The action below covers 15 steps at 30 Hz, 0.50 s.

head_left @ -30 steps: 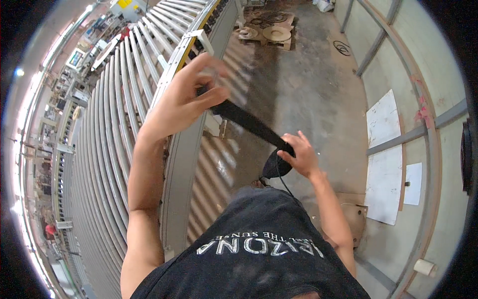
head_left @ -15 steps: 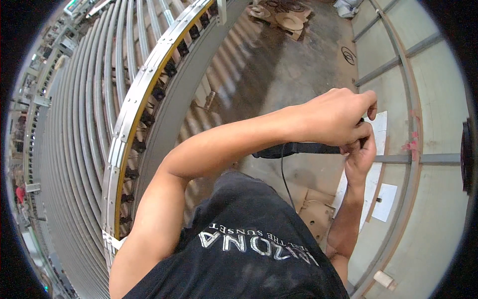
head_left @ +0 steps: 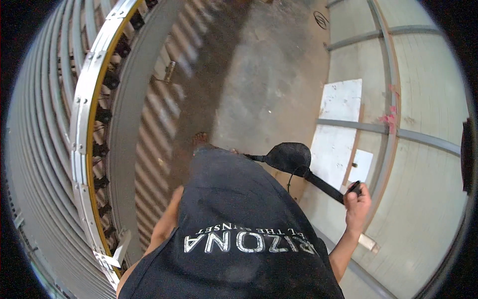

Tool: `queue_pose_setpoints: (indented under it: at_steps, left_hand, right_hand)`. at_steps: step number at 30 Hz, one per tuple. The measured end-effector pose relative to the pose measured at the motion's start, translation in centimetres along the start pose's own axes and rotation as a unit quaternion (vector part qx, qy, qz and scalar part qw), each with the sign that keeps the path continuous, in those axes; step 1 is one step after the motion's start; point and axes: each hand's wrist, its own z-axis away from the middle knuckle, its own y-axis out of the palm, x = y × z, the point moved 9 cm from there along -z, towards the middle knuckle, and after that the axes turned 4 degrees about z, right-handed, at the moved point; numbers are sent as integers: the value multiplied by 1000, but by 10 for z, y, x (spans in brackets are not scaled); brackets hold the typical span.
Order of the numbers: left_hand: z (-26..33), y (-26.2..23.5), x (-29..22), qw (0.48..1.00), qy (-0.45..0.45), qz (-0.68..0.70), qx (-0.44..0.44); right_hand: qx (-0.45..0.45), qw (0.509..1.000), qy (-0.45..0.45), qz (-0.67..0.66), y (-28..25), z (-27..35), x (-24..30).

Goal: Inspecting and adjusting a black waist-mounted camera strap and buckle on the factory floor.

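My right hand (head_left: 357,207) is closed around the end of a black strap (head_left: 326,188), where a dark buckle-like piece (head_left: 354,188) shows by the thumb. A rounded black pouch (head_left: 289,158) sits on this strap, in front of my dark printed T-shirt (head_left: 249,214). A thin cable (head_left: 290,183) hangs beneath the pouch. The strap's other end runs in behind the shirt. On the left, my bent arm (head_left: 167,222) passes behind the shirt. The shirt hides my left hand, and a small skin-toned patch near the strap's far end is too unclear to name.
Along my left curves a roller conveyor (head_left: 55,124) with a metal, yellow-edged rail (head_left: 79,129). To the right stands a pale panelled wall (head_left: 428,94) with grey ribs. White sheets (head_left: 332,149) lean low against it. A coiled black cable (head_left: 320,20) lies on the concrete floor (head_left: 264,74).
My hands have come apart. The right one has moved down toward me, holding the strap, and the left has dropped out of sight behind the shirt. The pouch now shows more fully.
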Motion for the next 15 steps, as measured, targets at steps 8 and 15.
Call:
queue_pose_setpoints:
  at_steps: [8,15]
  left_hand:
    - [57,67,-71,982,-108,147,48]
    - [47,58,-108,973,-127,186,42]
  right_hand:
    - [122,968,218,28,-5,68,1]
    - [56,963,262,-13,-56,113,20]
